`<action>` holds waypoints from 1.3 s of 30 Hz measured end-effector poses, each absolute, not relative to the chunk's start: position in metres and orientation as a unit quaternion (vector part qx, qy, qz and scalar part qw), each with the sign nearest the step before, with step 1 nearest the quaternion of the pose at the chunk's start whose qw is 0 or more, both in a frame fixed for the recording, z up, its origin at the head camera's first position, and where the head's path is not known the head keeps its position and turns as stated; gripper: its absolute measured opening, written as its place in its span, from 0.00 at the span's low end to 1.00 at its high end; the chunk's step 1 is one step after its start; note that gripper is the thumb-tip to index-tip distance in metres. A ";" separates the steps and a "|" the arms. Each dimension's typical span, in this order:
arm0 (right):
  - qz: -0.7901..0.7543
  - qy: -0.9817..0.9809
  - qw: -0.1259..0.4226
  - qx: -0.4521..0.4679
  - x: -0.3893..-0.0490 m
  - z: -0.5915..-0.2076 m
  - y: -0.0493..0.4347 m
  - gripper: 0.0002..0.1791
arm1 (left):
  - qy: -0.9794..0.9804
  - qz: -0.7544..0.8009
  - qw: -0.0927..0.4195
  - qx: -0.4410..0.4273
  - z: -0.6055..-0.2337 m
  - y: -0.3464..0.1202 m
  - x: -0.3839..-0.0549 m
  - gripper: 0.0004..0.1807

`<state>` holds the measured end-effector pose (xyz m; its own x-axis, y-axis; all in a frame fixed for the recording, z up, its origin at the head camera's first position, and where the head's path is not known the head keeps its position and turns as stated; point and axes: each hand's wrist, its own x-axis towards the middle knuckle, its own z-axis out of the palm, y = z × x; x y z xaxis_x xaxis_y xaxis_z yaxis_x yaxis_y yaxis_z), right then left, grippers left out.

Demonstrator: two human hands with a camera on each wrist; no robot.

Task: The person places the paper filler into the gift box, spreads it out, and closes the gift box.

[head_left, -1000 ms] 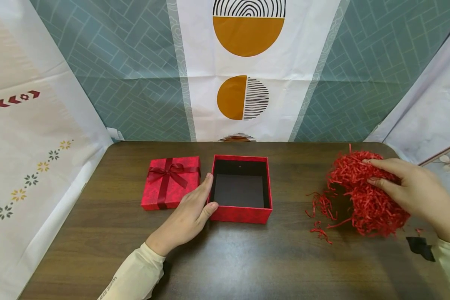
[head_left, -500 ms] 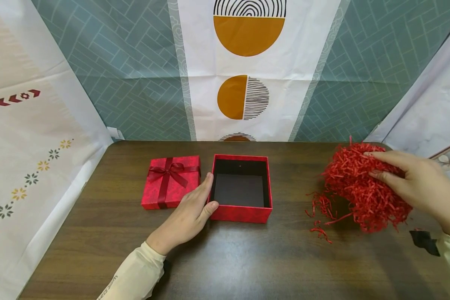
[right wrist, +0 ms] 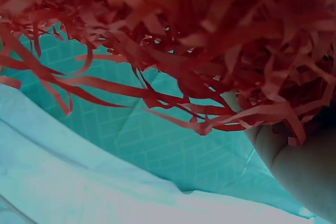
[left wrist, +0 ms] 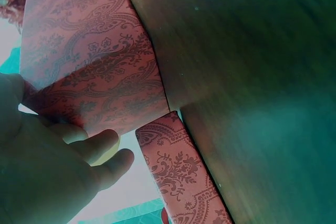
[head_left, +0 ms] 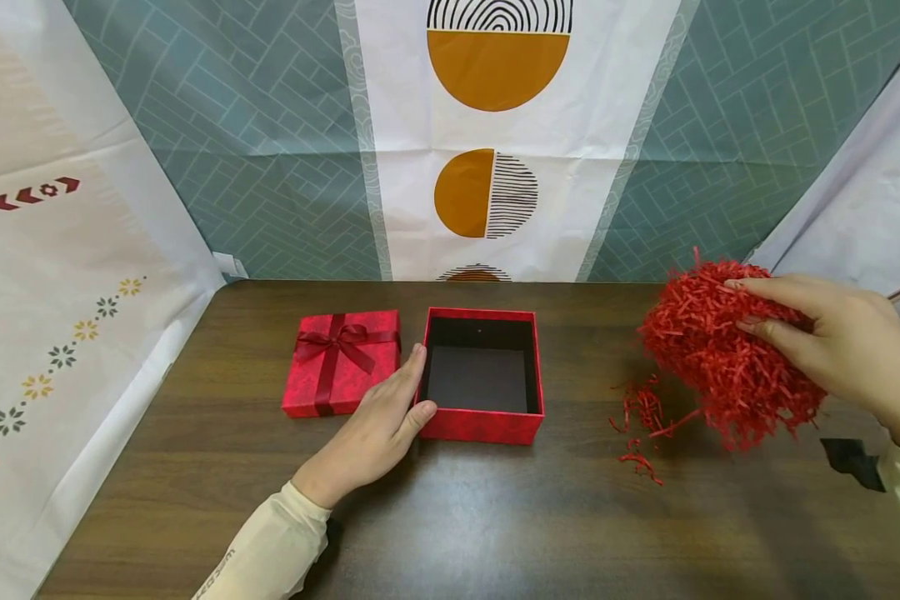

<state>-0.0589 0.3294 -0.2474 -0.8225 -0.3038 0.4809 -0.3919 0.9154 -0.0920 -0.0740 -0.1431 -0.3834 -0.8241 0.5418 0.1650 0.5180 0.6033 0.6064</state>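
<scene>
My right hand (head_left: 847, 342) grips a big fluffy clump of red shredded paper (head_left: 727, 350) between thumb and fingers, above the table's right side. In the right wrist view, strands of the shredded paper (right wrist: 184, 19) dangle, and most of that hand is hidden. My left hand (head_left: 371, 437) rests with straight fingers along the left side of a red patterned gift box (head_left: 480, 427), its thumb near the front corner. The box is topless, with a black, bare inside. Left of it lies the red lid (head_left: 311, 392) with a dark red ribbon bow.
Loose red paper strands (head_left: 647, 408) lie on the brown wooden table (head_left: 495, 525) below the clump. A small black object (head_left: 853, 463) shows near the right sleeve. Patterned cloths (head_left: 270, 167) hang behind the table and at both sides.
My right hand has lifted the shredded paper clump upward off the table, leaving a few strands behind. The left hand, box and lid have stayed put.
</scene>
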 end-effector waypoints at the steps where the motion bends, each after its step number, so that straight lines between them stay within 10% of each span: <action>1: 0.094 -0.948 0.238 0.187 -0.060 -0.246 0.328 0.25 | 0.895 0.333 0.018 0.296 -0.383 -0.143 -0.074 0.42; 39: 0.140 -0.902 0.245 0.325 -0.092 -0.193 0.222 0.29 | 0.893 0.335 0.025 0.299 -0.383 -0.147 -0.074 0.42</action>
